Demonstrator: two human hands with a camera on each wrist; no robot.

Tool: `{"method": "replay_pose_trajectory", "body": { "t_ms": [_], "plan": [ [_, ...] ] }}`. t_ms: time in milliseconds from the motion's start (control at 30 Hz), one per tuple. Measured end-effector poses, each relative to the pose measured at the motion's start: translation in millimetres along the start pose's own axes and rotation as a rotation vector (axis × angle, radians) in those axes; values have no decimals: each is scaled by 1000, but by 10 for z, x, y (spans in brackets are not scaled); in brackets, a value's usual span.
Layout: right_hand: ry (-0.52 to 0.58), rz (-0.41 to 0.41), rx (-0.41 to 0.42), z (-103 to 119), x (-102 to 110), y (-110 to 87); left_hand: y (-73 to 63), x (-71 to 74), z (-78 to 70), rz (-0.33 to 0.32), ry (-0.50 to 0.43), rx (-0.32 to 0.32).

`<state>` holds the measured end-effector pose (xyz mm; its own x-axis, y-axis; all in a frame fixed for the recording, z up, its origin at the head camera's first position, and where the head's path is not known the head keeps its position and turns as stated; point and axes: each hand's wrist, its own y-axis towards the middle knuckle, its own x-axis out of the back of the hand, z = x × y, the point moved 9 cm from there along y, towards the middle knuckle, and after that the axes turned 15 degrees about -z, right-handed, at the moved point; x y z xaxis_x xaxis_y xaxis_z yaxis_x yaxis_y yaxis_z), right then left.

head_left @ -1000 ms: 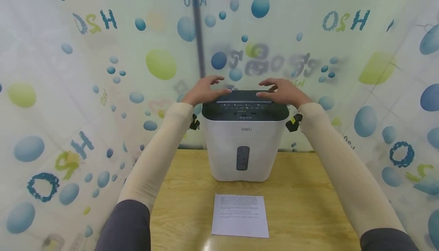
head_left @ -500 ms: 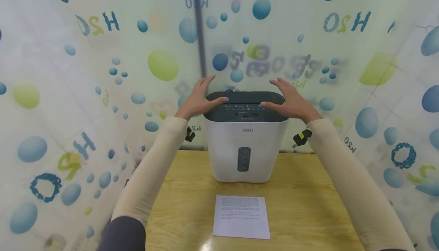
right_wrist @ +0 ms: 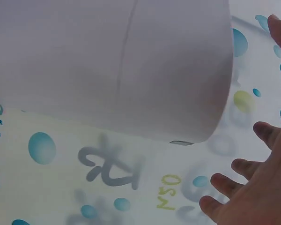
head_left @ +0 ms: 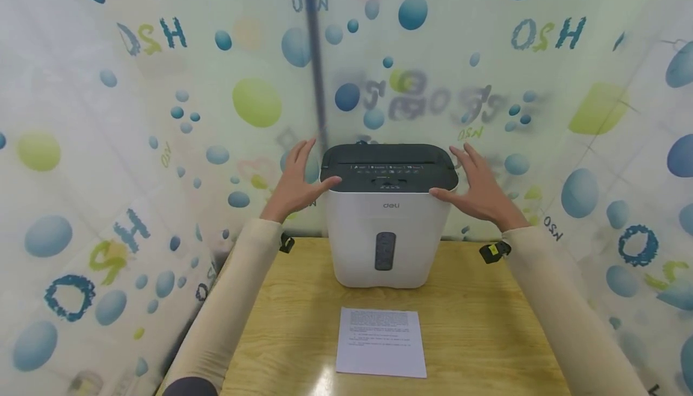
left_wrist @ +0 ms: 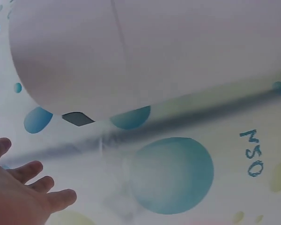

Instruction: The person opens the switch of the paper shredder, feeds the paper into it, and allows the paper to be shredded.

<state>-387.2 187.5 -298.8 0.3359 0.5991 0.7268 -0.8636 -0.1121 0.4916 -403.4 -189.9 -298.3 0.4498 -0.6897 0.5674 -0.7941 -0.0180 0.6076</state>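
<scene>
A white paper shredder [head_left: 352, 233] with a black top [head_left: 390, 173] and a dark window in front stands upright on the wooden table. My left hand [head_left: 295, 184] is held in the air at its upper left, thumb overlapping the top's left edge in the head view. On the other side my right hand [head_left: 480, 192] mirrors it, thumb tip over the front right corner. Both hands have spread fingers and hold nothing. In the left wrist view the fingers [left_wrist: 40, 176] are apart from the shredder's pale side wall [left_wrist: 131, 56]; the right wrist view shows the same gap beside its wall [right_wrist: 168, 70].
A printed sheet of paper [head_left: 381, 343] lies flat on the table [head_left: 476, 312] in front of the shredder. Close behind and to both sides hangs a curtain [head_left: 238, 41] with blue and green spots and letters. A dark pole [head_left: 314, 53] runs upright behind it.
Both hands have moved apart and back toward me, from above the shredder's top out to its two sides. Their fingers have spread and straightened. The shredder and sheet stay in place.
</scene>
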Motion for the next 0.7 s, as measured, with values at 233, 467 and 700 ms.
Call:
{"method": "replay_pose_trajectory", "body": {
  "t_ms": [233, 467, 700],
  "plan": [
    [10, -52, -17, -206, -38, -274, -270, -25, 145, -37, 25, -39],
    [-1, -77, -25, -395, -123, -539, -579, -107, 280, -32, 52, -20],
    [-16, -66, -54, -529, -292, -767, -893, -236, 443, -31, 44, 3]
  ]
}}
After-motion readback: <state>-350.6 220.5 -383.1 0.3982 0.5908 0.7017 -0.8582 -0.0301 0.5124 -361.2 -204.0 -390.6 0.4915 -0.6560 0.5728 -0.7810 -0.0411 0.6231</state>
